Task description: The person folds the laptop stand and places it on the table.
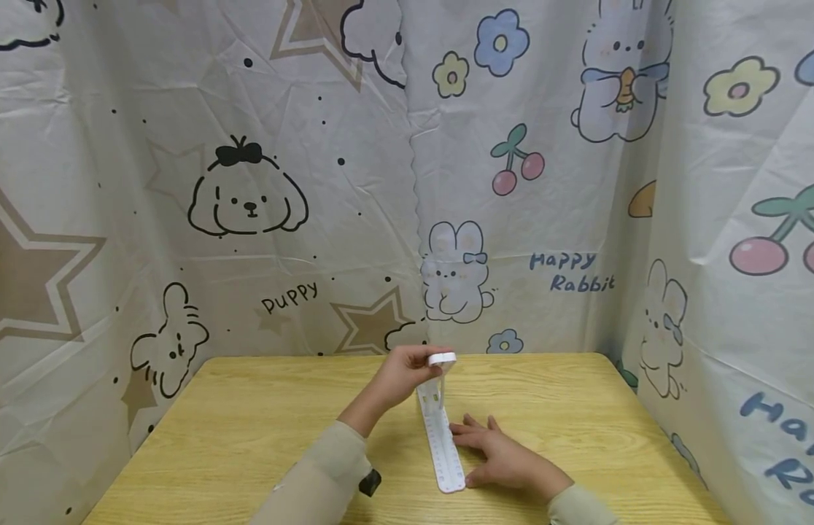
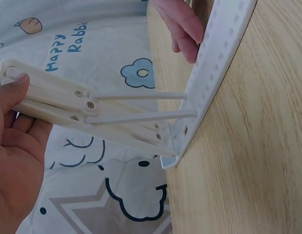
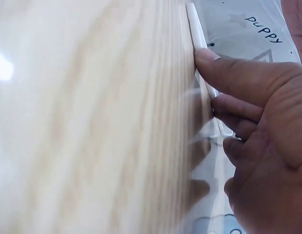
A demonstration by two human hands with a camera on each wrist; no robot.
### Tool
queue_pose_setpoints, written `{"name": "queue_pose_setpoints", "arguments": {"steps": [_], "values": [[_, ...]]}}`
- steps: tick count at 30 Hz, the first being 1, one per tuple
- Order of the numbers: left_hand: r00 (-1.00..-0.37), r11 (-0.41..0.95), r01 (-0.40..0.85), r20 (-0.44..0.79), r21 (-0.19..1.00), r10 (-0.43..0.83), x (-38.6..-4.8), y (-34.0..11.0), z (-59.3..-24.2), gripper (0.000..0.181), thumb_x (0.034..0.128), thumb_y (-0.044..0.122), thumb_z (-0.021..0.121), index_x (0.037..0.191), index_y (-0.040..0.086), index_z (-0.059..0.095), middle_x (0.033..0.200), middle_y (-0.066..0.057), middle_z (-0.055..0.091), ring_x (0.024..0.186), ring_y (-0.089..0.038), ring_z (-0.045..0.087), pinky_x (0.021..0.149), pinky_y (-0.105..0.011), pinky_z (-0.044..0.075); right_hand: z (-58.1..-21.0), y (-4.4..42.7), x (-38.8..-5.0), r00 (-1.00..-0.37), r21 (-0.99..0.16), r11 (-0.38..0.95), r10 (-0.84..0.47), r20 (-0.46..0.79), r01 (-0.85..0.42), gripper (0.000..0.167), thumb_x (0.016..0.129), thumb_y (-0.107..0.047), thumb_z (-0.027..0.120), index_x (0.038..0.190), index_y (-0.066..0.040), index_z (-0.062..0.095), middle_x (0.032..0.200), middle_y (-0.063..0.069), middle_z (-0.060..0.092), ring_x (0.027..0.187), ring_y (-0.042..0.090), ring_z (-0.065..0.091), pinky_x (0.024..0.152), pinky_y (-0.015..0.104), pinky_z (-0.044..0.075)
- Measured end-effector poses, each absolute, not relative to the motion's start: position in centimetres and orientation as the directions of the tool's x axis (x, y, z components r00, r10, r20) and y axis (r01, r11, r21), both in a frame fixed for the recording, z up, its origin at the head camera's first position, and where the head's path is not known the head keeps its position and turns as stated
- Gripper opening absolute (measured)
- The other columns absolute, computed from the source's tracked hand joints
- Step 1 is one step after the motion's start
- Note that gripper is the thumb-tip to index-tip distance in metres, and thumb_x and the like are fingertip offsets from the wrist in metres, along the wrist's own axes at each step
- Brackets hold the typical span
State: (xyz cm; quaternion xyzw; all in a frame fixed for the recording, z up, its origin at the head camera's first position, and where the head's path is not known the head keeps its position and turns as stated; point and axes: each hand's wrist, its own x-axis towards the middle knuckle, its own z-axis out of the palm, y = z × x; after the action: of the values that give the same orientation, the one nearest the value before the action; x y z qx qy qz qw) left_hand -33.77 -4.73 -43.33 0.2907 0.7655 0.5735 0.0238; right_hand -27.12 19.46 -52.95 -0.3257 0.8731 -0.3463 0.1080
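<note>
White folding stand (image 1: 446,452) on the wood-grain worktop (image 1: 545,394), around mid-width; its base strip lies flat and runs from near the far edge toward the near side, well in from both side corners. Base has a row of small notches along it. Raised panel (image 2: 63,97) is hinged at the base's far end and tilted up off it, free end high; two thin rods (image 2: 141,117) span from panel to base, small screws (image 2: 90,105) at the joints. Left hand (image 1: 407,375) pinches the panel's free end, thumb on one side, fingers curled on the other, hand held above the worktop. Right hand (image 1: 495,452) is low, at the base's right long side, fingers spread and mostly straight, thumb apart from them near the base's near end; right wrist view has thumb tip touching the strip's edge, other fingertips right by it, whether every one touches can't tell. No closed hold by this hand. Long light sleeves on both arms, left sleeve (image 1: 318,474) and right sleeve (image 1: 580,507); small black piece (image 1: 370,482) by the left cuff, can't tell what. Past the worktop's far edge and both sides hangs a pale fabric backdrop (image 1: 367,211): puppies, rabbits, stars, flowers, cherries, lettering "PUPPY" and "Happy Rabbit".
</note>
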Motion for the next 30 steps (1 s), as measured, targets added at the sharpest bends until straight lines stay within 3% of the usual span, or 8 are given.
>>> {"name": "queue_pose_setpoints", "arguments": {"steps": [13,23,30], "values": [[-0.822,0.133,0.398,0.288,0.908,0.492,-34.5,-5.9,-43.3,0.029,0.0972,0.002,0.067,0.125,0.007,0.073,0.125,-0.010,0.072,0.110,-0.018,0.069,0.092,-0.031,0.059,-52.5,15.7,-25.9,-0.831,-0.664,0.607,-0.555,0.038,-0.436,0.071,0.077,-0.022,0.087,0.139,0.003,0.060,0.158,0.020,0.043,0.152,0.050,0.020,0.115,0.078,-0.006],[-0.822,0.112,0.372,0.271,0.921,0.501,-34.6,-6.7,-43.3,0.031,0.0949,-0.002,0.068,0.124,0.008,0.074,0.122,-0.011,0.073,0.105,-0.015,0.069,0.089,-0.029,0.059,-52.1,14.6,-25.3,-0.851,-0.648,0.636,-0.524,0.035,-0.418,0.070,0.075,-0.019,0.088,0.136,0.005,0.061,0.156,0.021,0.045,0.151,0.051,0.022,0.117,0.076,-0.004],[-0.828,0.119,0.362,0.260,0.925,0.496,-34.7,-7.0,-43.5,0.029,0.0947,0.000,0.069,0.122,0.008,0.075,0.115,-0.011,0.075,0.101,-0.013,0.070,0.089,-0.029,0.059,-52.0,14.8,-25.4,-0.845,-0.618,0.660,-0.535,0.012,-0.426,0.069,0.076,-0.023,0.088,0.135,0.002,0.063,0.156,0.018,0.047,0.151,0.049,0.025,0.119,0.074,-0.001]]}}
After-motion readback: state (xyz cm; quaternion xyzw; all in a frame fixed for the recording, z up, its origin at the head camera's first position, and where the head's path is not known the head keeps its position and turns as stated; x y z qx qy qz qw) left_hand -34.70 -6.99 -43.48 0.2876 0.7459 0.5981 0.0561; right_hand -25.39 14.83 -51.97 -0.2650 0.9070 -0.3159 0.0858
